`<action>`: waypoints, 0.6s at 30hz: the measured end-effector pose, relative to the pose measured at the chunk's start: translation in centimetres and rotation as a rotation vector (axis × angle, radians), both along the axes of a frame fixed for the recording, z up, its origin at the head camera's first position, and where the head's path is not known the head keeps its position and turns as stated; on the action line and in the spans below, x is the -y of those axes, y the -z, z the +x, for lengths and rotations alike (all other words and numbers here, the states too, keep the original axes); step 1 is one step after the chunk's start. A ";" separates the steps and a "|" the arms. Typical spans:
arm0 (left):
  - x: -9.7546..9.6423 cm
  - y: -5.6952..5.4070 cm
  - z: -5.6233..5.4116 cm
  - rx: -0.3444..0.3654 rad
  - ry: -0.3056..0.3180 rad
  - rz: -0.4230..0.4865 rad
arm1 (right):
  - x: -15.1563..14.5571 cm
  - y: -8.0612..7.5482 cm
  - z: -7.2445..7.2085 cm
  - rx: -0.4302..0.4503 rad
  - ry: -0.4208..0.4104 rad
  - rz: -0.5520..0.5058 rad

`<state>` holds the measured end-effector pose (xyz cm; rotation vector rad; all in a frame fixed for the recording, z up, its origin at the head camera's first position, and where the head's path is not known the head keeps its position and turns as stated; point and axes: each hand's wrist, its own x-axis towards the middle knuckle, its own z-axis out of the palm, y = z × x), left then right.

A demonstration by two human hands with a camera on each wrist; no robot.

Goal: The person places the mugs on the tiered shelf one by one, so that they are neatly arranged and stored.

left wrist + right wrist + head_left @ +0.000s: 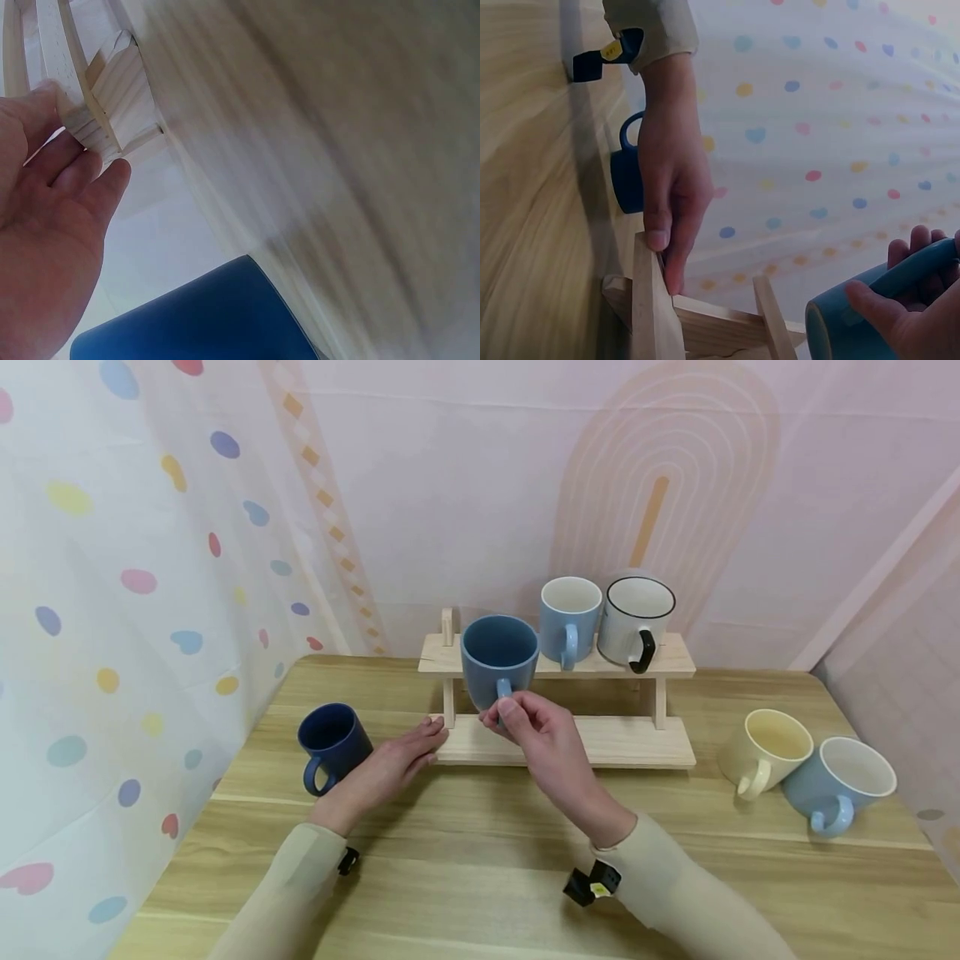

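My right hand (536, 735) pinches the handle of a grey-blue mug (498, 652), held upright in front of the left part of a two-tier wooden rack (480, 743). In the head view this mug overlaps the rack's upper shelf. At the left end of the lower shelf, my left hand (393, 760) grips the board's end, its fingers at the wood in the left wrist view. A dark blue mug (337, 743) stands on the table beside my left hand. Up on the top shelf are a light blue mug (567, 610) and a white mug with a black rim (633, 622).
On the table's right side stand a cream mug (765, 756) and another light blue mug (840, 785), close together. A patterned curtain (450, 485) hangs behind the wooden table (465, 877) and along its left side.
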<state>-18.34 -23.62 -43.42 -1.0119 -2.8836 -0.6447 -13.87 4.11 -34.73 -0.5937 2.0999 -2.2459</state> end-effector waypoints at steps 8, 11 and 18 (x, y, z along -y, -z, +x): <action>0.0 -0.1 0.1 -0.008 -0.002 0.001 | 0.9 -0.5 -1.7 -0.041 0.049 0.019; 0.0 0.0 0.1 -0.021 0.003 0.008 | 1.1 -0.7 -2.3 -0.049 0.054 0.009; 0.0 0.1 0.0 -0.051 0.024 0.027 | 1.7 -0.9 -3.6 -0.041 0.077 0.015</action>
